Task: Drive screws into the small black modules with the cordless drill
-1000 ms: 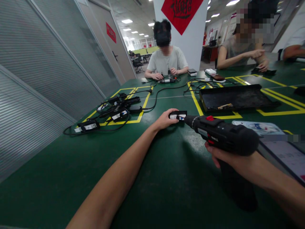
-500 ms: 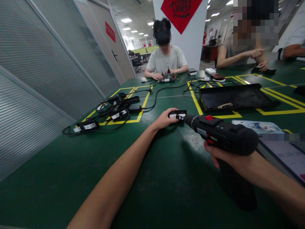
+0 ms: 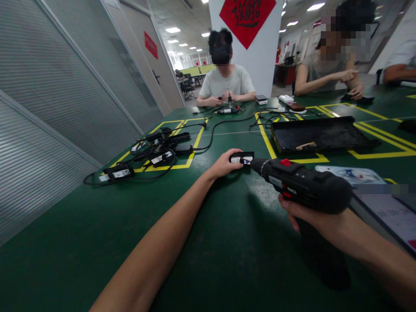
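Note:
My left hand is closed around the left end of a small black casing with white parts inside, near the middle of the green table. My right hand is wrapped round the grip of a black cordless drill with red buttons. The drill points left, its chuck right beside the casing's right end. Whether its tip touches the casing is hard to make out. Beneath my right hand, the drill's lower part is dark and partly lost in shadow.
Black adapters and cables lie tangled at the left. A black tray holding a small brownish piece stands at the right. A patterned case and a tablet-like screen lie near my right arm. Co-workers sit across the table.
My hands, the casing and the drill hold nearly the same place. The co-worker opposite has raised their hands slightly from the table. The view has shifted a little.

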A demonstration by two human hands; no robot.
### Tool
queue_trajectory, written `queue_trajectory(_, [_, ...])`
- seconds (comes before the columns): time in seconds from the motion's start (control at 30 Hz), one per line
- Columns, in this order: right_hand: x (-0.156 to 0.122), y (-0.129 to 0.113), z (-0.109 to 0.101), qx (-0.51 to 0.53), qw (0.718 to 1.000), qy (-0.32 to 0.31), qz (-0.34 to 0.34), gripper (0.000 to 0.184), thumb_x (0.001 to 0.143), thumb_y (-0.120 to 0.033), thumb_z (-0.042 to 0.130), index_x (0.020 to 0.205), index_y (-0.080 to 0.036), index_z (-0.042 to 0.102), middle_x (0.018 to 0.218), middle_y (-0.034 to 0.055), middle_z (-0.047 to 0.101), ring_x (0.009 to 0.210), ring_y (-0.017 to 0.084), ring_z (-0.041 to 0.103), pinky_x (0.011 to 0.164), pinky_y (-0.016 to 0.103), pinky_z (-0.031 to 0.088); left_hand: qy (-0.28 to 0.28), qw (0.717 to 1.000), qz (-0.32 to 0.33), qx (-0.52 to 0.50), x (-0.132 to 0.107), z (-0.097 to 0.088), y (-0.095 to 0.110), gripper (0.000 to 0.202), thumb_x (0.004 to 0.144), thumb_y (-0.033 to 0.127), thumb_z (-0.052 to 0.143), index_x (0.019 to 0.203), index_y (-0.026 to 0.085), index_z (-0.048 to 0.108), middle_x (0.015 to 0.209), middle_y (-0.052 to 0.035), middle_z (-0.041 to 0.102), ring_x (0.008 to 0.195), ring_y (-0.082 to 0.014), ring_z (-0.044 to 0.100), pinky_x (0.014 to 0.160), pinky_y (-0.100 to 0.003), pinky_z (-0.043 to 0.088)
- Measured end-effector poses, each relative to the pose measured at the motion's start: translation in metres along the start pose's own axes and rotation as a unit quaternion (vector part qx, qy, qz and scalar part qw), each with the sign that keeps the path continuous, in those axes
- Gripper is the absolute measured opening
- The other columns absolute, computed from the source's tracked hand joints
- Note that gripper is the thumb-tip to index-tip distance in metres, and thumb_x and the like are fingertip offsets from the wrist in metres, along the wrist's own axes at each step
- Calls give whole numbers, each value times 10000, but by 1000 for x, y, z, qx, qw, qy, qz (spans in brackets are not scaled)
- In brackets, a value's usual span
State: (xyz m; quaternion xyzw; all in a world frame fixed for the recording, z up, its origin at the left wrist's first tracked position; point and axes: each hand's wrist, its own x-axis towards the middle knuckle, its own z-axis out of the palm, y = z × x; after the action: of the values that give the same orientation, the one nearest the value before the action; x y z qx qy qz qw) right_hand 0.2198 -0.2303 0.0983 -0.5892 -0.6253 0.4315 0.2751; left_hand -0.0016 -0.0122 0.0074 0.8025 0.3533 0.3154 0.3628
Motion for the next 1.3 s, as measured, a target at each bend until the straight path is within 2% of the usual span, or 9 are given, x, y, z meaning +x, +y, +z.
queue_trajectory(0.13, [-1, -1, 1, -5, 1000, 7, 5, 236, 850, -362, 497, 672, -220, 556, 604, -8, 594, 618, 165, 565, 634, 304, 434, -5, 1000, 0, -3, -1, 0, 1, 534, 668, 247, 659, 1177, 160, 521, 1004, -51, 583, 823, -152, 538, 777, -283, 443])
queue_trajectory(0.33, [-1, 1, 1, 18, 1000, 5, 19, 124, 838, -344, 522, 814, -229, 563, 576, -32, 579, 566, 157, 541, 605, 301, 425, -9, 1000, -7, -12, -1, -1, 1, 556, 665, 252, 661, 1191, 160, 510, 993, -51, 581, 833, -156, 538, 774, -288, 443])
queue_trajectory(0.5, [0, 3, 1, 22, 1000, -2, -3, 156, 862, -343, 495, 785, -225, 561, 617, -19, 592, 657, 175, 578, 660, 319, 428, -13, 1000, -6, -23, 0, -2, 0, 562, 660, 245, 668, 1192, 162, 505, 993, -49, 578, 823, -149, 534, 767, -284, 441])
queue_trajectory(0.63, [0, 4, 1, 24, 1000, -8, -4, 187, 873, -367, 484, 786, -221, 562, 612, -25, 584, 625, 159, 560, 653, 311, 427, -19, 999, -9, -33, 1, -2, -2, 557, 666, 251, 669, 1189, 157, 499, 977, -45, 577, 810, -141, 529, 749, -266, 438])
queue_trajectory(0.8, [2, 9, 1, 39, 999, -6, 7, 269, 842, -436, 523, 697, -213, 562, 584, -20, 591, 593, 155, 553, 636, 310, 428, -32, 998, -13, -49, 2, -2, -5, 573, 668, 246, 665, 1202, 154, 480, 992, -43, 576, 811, -135, 531, 748, -257, 440])
queue_trajectory(0.97, [2, 12, 1, 47, 999, -15, -2, 220, 855, -436, 514, 812, -230, 576, 617, -26, 604, 626, 160, 566, 658, 316, 431, -33, 998, -11, -48, 2, -3, -3, 555, 673, 247, 661, 1191, 152, 486, 997, -46, 577, 807, -134, 533, 735, -252, 437])
queue_trajectory(1.3, [1, 5, 1, 36, 999, -5, 7, 166, 855, -375, 520, 816, -219, 564, 608, -23, 596, 625, 159, 563, 630, 300, 418, -44, 997, -5, -58, 2, -4, -1, 535, 676, 232, 660, 1179, 153, 496, 991, -45, 577, 790, -126, 526, 718, -244, 424])
